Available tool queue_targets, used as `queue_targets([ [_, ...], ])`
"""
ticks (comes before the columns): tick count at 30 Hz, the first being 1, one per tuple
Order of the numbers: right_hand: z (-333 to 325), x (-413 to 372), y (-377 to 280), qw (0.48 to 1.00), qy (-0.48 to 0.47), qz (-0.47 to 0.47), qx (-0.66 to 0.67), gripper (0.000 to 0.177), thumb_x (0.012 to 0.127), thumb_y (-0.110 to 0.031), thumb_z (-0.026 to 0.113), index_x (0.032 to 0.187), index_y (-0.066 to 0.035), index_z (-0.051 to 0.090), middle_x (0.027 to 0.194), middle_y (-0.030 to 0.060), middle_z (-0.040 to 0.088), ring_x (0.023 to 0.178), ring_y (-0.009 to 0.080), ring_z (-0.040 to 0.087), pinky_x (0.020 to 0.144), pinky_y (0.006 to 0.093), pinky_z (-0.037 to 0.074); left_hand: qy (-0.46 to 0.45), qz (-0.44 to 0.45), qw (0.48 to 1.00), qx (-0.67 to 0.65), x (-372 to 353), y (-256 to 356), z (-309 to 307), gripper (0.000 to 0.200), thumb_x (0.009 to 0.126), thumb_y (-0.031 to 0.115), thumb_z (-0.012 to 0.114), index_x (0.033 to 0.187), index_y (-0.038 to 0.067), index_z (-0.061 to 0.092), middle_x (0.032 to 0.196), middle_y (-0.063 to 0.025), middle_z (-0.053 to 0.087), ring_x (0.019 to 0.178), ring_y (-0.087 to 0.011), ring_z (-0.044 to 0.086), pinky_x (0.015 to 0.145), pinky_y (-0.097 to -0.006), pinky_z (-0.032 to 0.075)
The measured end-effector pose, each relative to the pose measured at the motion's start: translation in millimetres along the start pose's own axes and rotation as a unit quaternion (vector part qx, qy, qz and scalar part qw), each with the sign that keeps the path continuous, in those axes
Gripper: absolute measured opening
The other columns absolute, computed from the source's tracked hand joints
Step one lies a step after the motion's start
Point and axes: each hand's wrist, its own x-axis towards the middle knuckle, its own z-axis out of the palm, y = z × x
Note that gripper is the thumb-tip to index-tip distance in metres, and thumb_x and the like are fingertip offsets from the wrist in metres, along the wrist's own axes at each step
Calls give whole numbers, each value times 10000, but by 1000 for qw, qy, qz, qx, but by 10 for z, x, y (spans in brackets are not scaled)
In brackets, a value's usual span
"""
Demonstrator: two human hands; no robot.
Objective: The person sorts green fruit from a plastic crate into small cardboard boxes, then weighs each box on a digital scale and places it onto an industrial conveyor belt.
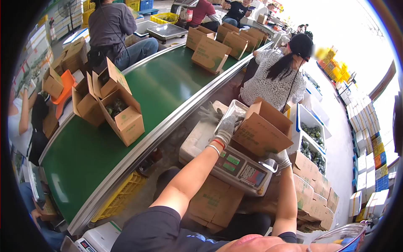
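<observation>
Taking the open cardboard box point(257, 133) the person has in both hands as the middle of the clock, way out at 9 there's a co-worker in a white top point(19, 119), then an orange chair point(65, 90). Also around 9, a few open cartons point(128, 128) stand bunched on the green conveyor belt point(163, 84), one with dark stuff inside. A yellow crate point(121, 197) sits at 8 under the belt's edge, and a grey glove point(206, 114) lies near 10.

Next is the left hand point(226, 127), gloved, right against the box at 9. Can't tell if it's pinching the cardboard or just pressed to it. The box itself is tilted, flaps up, over the white scale point(235, 164); no idea from here whether its bottom touches down. The gloved right hand point(281, 158) is on its lower corner at 5, fingers partly hidden, so can't call that grip either.

Co-worker in a speckled top point(268, 86) at 12, back to us. Stacked cardboard point(308, 180) between 4 and 5, white foam boxes point(305, 115) of dark green stuff at 3.
</observation>
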Motion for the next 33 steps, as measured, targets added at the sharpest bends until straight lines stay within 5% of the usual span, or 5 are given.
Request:
queue_targets([
  [6, 392, -62, -17, 991, 88, -70, 66, 710, 563, 1, 742, 1221, -29, 477, 1077, 82, 590, 963, 235, 591, 767, 362, 544, -9, 175, 971, 160, -224, 120, 67, 540, 876, 375, 588, 1215, -38, 510, 1264, -184, 482, 1184, -237, 445, 1014, -317, 343],
  [17, 303, -80, 282, 965, 25, -45, -256, 475, 579, 31, 736, 1040, -19, 628, 967, 66, 640, 846, 180, 614, 750, 308, 531, 35, 170, 937, 303, -299, 113, -31, 392, 838, 323, 643, 1067, 6, 617, 1054, -131, 633, 965, -231, 601, 855, -318, 454],
  [23, 446, -41, -371, 999, -7, 31, -18, 467, 575, 26, 736, 1027, -5, 622, 958, 89, 638, 802, 186, 630, 664, 317, 560, 38, 107, 989, 90, -427, 381, -148, 243, 877, 223, 614, 944, -6, 659, 911, -22, 632, 801, -97, 547, 737, -239, 446],
  [29, 1591, 178, -1528, 995, 43, -84, -25, 309, 633, 17, 618, 942, 10, 609, 822, 67, 625, 656, 134, 593, 546, 251, 483, 177, 223, 929, 234, -720, 1258, -351, 362, 857, 189, 625, 1154, -6, 549, 948, -62, 612, 851, -132, 544, 800, -261, 450],
  [33, 2408, 994, -1316, 983, -17, -132, 123, 674, 594, 72, 653, 1219, -23, 418, 1044, 94, 585, 855, 199, 588, 765, 308, 494, 402, 368, 756, 362, -784, 1471, -819, 667, 859, 244, 591, 1355, -68, 273, 1351, -253, 360, 1241, -320, 398, 1041, -356, 329],
])
